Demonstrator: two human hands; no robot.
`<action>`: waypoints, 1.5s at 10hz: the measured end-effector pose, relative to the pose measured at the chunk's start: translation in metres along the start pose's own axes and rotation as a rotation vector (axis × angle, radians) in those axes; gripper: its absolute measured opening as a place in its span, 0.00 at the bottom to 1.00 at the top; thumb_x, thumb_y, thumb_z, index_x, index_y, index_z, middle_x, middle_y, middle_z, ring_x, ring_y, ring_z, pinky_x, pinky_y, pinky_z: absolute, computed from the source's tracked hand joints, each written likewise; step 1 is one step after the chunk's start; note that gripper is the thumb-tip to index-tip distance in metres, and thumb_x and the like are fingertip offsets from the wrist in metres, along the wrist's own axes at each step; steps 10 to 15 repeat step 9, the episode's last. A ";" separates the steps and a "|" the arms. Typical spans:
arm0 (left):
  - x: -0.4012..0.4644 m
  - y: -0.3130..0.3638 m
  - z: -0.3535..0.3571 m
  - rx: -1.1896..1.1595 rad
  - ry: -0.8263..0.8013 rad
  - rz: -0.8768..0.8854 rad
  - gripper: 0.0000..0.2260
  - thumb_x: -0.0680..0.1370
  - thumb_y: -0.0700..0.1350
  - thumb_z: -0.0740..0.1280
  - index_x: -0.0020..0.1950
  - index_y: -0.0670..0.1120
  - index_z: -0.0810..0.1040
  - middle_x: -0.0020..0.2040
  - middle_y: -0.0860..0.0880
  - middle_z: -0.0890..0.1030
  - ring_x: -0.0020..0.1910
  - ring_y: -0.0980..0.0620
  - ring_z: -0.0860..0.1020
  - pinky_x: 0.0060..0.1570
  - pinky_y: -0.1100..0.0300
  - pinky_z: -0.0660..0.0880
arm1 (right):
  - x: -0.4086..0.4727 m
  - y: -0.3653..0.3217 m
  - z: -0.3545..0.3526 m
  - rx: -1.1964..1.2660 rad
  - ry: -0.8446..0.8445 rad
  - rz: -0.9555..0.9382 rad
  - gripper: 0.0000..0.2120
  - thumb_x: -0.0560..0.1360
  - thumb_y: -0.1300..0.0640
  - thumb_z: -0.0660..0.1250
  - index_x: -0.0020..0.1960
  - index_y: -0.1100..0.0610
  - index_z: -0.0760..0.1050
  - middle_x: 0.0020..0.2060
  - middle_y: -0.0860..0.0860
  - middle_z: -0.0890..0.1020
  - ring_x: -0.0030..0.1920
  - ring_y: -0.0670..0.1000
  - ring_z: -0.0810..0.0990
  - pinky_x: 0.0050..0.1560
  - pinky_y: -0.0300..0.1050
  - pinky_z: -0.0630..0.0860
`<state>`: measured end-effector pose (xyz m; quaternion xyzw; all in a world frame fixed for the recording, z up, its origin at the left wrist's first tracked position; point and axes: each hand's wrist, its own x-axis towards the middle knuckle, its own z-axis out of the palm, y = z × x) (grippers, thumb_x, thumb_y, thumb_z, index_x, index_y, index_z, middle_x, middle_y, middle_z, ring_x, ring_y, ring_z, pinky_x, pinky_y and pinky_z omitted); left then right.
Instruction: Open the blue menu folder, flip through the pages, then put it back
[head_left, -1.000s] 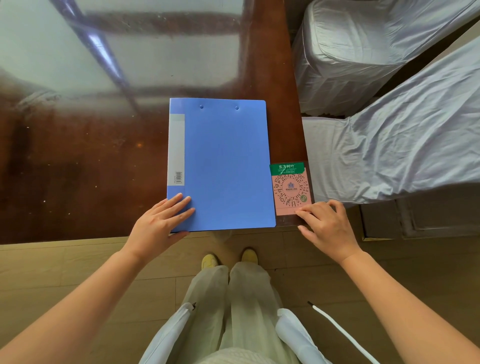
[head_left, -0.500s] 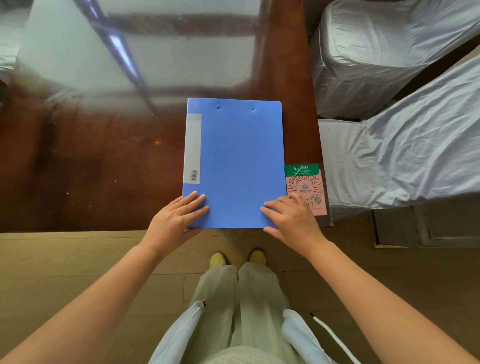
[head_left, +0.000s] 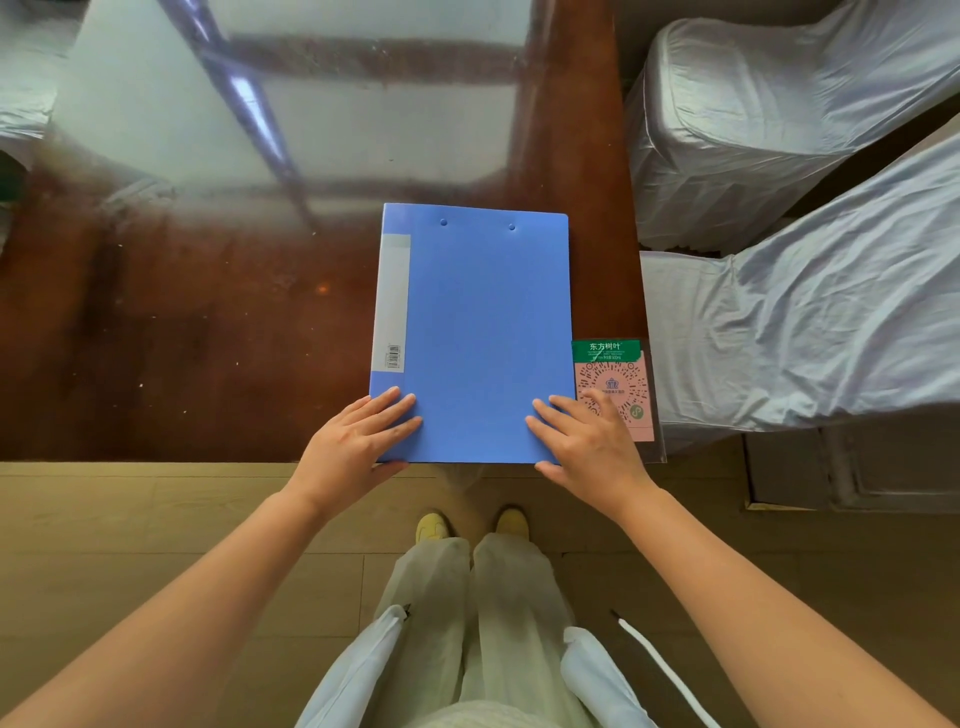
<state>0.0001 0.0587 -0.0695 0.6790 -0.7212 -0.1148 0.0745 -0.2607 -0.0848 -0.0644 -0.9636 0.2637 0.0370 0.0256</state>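
Note:
The blue menu folder lies closed and flat on the glossy brown table, its near edge level with the table's front edge. A white spine label runs down its left side. My left hand rests flat on the folder's near left corner, fingers spread. My right hand lies flat on the near right corner, fingers spread, with the thumb over the front edge and the outer fingers reaching past the folder's right edge.
A pink and green QR code card in a clear sleeve lies just right of the folder, partly under my right hand. Two chairs in grey fabric covers stand at the table's right end. Wooden floor lies below the table edge.
My right hand moved left from the QR card onto the folder's near right corner. My left hand stayed on the near left corner. The folder remains closed.

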 end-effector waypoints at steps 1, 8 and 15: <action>0.000 0.000 0.001 0.007 0.003 0.006 0.26 0.62 0.45 0.80 0.59 0.44 0.80 0.61 0.41 0.79 0.61 0.38 0.76 0.57 0.40 0.71 | -0.001 0.000 0.001 0.003 0.013 -0.004 0.25 0.62 0.47 0.77 0.55 0.56 0.80 0.54 0.54 0.83 0.56 0.55 0.81 0.59 0.58 0.72; 0.015 0.005 -0.046 -0.036 -0.050 -0.112 0.24 0.73 0.55 0.66 0.67 0.47 0.72 0.69 0.46 0.73 0.69 0.47 0.69 0.71 0.46 0.58 | 0.019 0.004 -0.042 0.195 0.066 0.140 0.20 0.67 0.42 0.71 0.52 0.55 0.80 0.50 0.53 0.84 0.53 0.55 0.80 0.65 0.64 0.62; 0.051 0.009 -0.083 -0.178 -0.047 -0.251 0.20 0.75 0.55 0.65 0.64 0.49 0.74 0.61 0.49 0.80 0.58 0.49 0.77 0.64 0.51 0.66 | 0.046 0.010 -0.072 0.360 0.026 0.288 0.18 0.72 0.43 0.66 0.54 0.53 0.79 0.47 0.50 0.84 0.50 0.51 0.81 0.66 0.57 0.62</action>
